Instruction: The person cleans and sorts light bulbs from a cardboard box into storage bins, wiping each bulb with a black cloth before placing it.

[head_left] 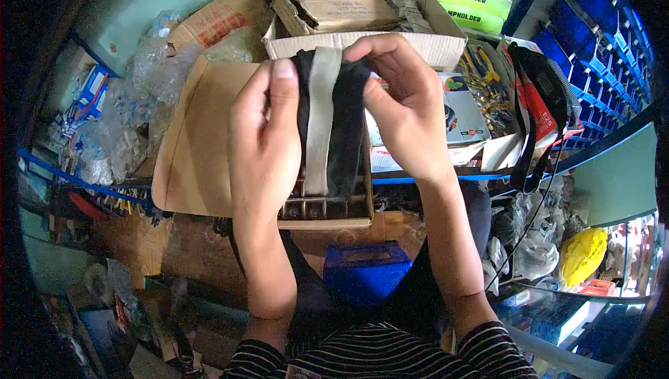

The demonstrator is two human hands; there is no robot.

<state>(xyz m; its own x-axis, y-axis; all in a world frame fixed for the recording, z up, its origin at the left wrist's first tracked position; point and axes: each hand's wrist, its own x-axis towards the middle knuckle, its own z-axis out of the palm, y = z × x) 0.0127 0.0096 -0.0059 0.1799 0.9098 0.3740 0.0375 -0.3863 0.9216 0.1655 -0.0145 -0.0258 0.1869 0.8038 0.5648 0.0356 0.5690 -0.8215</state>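
Between my two hands a black cloth piece [350,107] with a pale grey stripe [322,117] hangs upright in front of me. My left hand [268,117] grips its left edge, thumb on top near the upper corner. On the other side, my right hand [404,96] pinches the upper right edge with thumb and index finger. Below and behind the cloth is an open cardboard box [327,223] with dividers inside, partly hidden by the cloth. The box's brown lid [198,142] is folded out to the left.
Cardboard boxes [348,8] are stacked at the back, with green lampholder boxes [468,4] to their right. Plastic bags [164,65] lie at the left. A tray of pliers [481,65] and a black strap [524,121] are at the right; a blue box [366,271] is below.
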